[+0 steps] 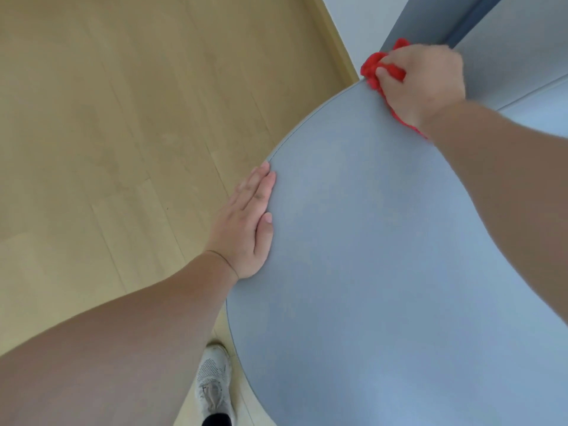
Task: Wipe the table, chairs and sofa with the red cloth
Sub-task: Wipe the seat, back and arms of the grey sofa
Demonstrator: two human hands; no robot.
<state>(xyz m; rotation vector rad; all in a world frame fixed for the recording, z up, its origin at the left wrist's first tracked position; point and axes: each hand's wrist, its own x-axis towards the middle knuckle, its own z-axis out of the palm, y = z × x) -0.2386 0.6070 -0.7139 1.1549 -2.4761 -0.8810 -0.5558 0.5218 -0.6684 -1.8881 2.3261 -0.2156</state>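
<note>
While your right hand (424, 84) curls round the red cloth (373, 69), fingers pinching it into a wad, the cloth sits at the far rim of the round grey worktop (368, 241), pressed to the surface. Your left hand (246, 229) lies flat on the near-left edge, fingers straight, holding nothing; probably bracing.

Cloth judged soft, light and limp. It bunches and will not keep a shape, so grip the middle of the wad and keep your palm on top to spread pressure.

The wad pokes out past your fingertips toward the rim, and a tail shows beside the wrist. Its long axis therefore runs rim to wrist, roughly in line with your forearm. The loose tail may drag or fold under.
</note>
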